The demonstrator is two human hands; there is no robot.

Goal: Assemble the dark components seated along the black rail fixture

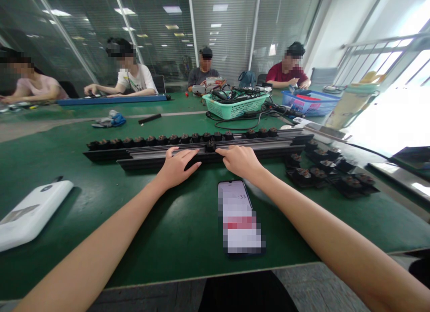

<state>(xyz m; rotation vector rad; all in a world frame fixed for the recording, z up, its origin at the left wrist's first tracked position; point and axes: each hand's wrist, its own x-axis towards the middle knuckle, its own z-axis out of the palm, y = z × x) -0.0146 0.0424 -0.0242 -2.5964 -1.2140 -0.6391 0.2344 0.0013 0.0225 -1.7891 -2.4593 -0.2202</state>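
Two long black rails lie side by side across the green table. Small black parts stand in a row along the far rail (101, 156), with a gap toward its right. On the near rail (144, 163) sits a single black part (210, 145). My left hand (178, 167) rests at the near rail, left of that part, fingers spread and holding nothing. From the right, my right hand (240, 160) touches or nearly touches the part with an extended index finger; its other fingers are curled, and nothing shows in them.
More black parts (317, 172) lie grouped at the right. A phone (237, 213) is in front, a white device (36, 211) at left. Behind stand a green basket (231, 108) of cables and a blue basket (295, 106). Several people sit across the table.
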